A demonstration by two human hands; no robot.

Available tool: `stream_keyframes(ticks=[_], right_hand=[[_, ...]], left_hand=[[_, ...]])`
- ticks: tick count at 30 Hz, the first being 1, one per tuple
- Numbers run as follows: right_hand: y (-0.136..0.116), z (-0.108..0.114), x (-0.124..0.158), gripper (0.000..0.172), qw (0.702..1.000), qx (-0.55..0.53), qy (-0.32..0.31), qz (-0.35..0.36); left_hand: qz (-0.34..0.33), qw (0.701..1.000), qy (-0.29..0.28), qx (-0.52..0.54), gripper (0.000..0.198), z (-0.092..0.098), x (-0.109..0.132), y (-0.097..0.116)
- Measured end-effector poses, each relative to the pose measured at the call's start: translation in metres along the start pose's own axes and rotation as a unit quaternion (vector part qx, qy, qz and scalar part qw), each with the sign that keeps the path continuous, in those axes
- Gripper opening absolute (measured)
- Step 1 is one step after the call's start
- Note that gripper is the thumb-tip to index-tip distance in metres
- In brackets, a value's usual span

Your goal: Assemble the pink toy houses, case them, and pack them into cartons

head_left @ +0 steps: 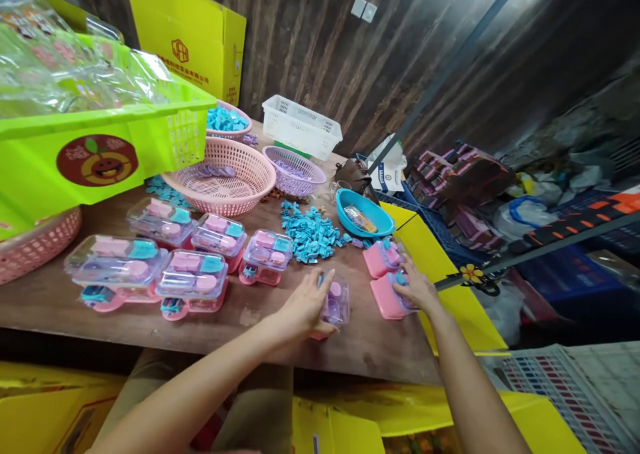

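We see the left hand (304,307) closed around a small case (337,304) near the front edge of the wooden table (360,347). Its fingers are curled on the left side of the case and the thumb lies under it, so the hand holds it firmly. This case has a clear, shiny plastic lid and a pink bottom, with small purple and pink pieces inside.

The right hand (419,289) lies on a second pink case (386,302), just beside the first one. Its fingers are bent over the far end, and we cannot tell if they grip it or only rest there. A third pink case (379,259) lies just behind.

Behind the hands there is a loose heap of blue pieces (310,233), small and angular, of matt plastic. A smooth blue bowl (380,226) holds a small flat packet. The round pink basket (225,204), with open lattice walls, holds a few pale purple parts. The smaller purple basket (295,184) holds purple parts too. A white rectangular basket (300,134) stands behind them. On the left, filled cases (193,274) with clear lids are stacked in twos.
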State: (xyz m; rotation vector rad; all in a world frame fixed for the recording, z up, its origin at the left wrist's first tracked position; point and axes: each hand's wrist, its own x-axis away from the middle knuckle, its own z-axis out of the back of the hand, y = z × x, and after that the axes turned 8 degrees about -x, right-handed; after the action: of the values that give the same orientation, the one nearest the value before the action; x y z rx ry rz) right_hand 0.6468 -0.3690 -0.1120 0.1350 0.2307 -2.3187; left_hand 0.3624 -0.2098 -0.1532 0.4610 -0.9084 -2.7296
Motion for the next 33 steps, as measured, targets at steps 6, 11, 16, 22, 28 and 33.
stream_keyframes(ticks=[6, 11, 16, 22, 28, 33], right_hand=[[-0.085, 0.008, 0.033, 0.048, 0.99, -0.113, 0.088, 0.016], [-0.16, -0.006, 0.089, 0.056, 0.979, -0.157, -0.119, 0.044], [-0.155, -0.006, 0.097, 0.051, 0.978, -0.162, -0.126, 0.039], [-0.157, -0.009, 0.097, 0.046, 0.989, -0.121, -0.065, 0.048], [-0.166, -0.012, 0.102, 0.042, 0.994, -0.075, -0.007, 0.073], [-0.167, -0.008, 0.102, 0.04, 0.993, -0.049, -0.031, 0.099]], left_hand=[[-0.07, 0.982, -0.04, 0.169, 0.129, -0.02, -0.005, -0.039], [0.047, 0.983, 0.053, 0.168, 0.125, -0.066, 0.006, -0.008], [0.097, 0.982, 0.036, 0.158, 0.136, -0.084, 0.021, 0.017], [0.105, 0.983, 0.046, 0.141, 0.129, -0.086, 0.016, 0.015], [0.1, 0.983, 0.071, 0.134, 0.121, -0.085, 0.015, 0.016], [0.098, 0.981, 0.082, 0.144, 0.12, -0.083, 0.015, 0.016]])
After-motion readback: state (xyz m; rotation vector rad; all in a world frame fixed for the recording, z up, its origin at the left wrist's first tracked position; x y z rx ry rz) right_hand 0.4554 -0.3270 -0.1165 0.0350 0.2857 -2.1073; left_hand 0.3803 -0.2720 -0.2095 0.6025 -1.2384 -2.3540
